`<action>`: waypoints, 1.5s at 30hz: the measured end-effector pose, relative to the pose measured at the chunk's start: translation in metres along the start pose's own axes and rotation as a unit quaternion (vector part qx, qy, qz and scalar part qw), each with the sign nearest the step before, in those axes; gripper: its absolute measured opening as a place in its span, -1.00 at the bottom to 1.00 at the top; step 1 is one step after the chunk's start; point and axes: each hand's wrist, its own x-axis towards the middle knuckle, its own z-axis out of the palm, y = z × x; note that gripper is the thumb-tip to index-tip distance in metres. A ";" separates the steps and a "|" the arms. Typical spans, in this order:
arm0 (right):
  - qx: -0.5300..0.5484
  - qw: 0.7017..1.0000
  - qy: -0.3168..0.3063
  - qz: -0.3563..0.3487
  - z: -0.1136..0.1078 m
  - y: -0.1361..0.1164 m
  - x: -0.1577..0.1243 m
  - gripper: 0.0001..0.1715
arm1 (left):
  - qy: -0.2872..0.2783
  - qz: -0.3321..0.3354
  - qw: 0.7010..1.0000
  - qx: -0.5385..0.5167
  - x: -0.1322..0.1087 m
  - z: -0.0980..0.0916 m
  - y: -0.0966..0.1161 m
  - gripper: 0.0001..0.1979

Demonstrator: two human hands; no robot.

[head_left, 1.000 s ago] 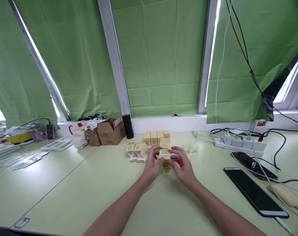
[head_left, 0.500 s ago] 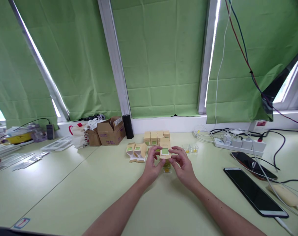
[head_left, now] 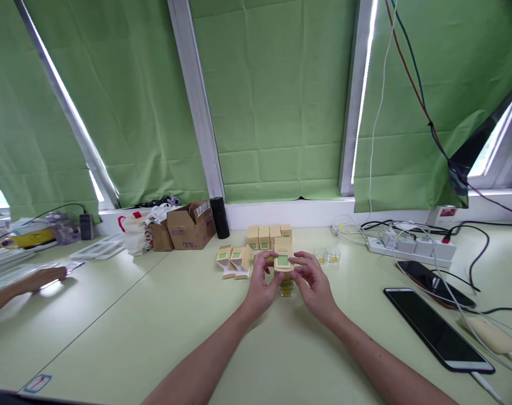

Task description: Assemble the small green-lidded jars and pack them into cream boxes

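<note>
At the centre of the dial, above the table (head_left: 256, 371), a box (head_left: 283, 261) with a green square sits between both hands; the left hand (head_left: 262, 281), at its 8 o'clock, and the right hand (head_left: 313, 281), at its 4 o'clock, are part-curled, thumbs and fingertips closed on its sides; at 6 o'clock, just under it, a clear cup (head_left: 287, 291) shows yellow inside, though whether box and cup touch I cannot tell; close by at 9 o'clock stand two open boxes (head_left: 236, 256), flaps out; at 11 o'clock is a row of boxes (head_left: 264, 233), side by side; at 3 o'clock, near the right hand, two cups (head_left: 333, 255) stand together; farther out, a carton (head_left: 188, 228), a bag (head_left: 137, 233) and a black cylinder (head_left: 219, 216) lie towards 10 o'clock; a power strip (head_left: 412, 250) is at 3 o'clock, two phones (head_left: 439, 329) nearer 4; far off at 9 o'clock, a co-worker's hand (head_left: 49, 277) reaches over clear packets (head_left: 17, 275); green blinds (head_left: 277, 101) hang at 12.
</note>
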 end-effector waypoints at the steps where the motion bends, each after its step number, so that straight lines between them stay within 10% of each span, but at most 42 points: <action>1: 0.000 1.000 -0.001 0.000 0.000 0.000 0.000 -0.67 | 0.001 -0.001 1.000 0.001 0.000 0.000 0.000 -0.60; 45: -0.156 0.979 -0.082 -0.102 0.002 -0.011 -0.007 -0.34 | 0.037 -0.020 0.999 -0.024 0.000 -0.002 0.003 -0.56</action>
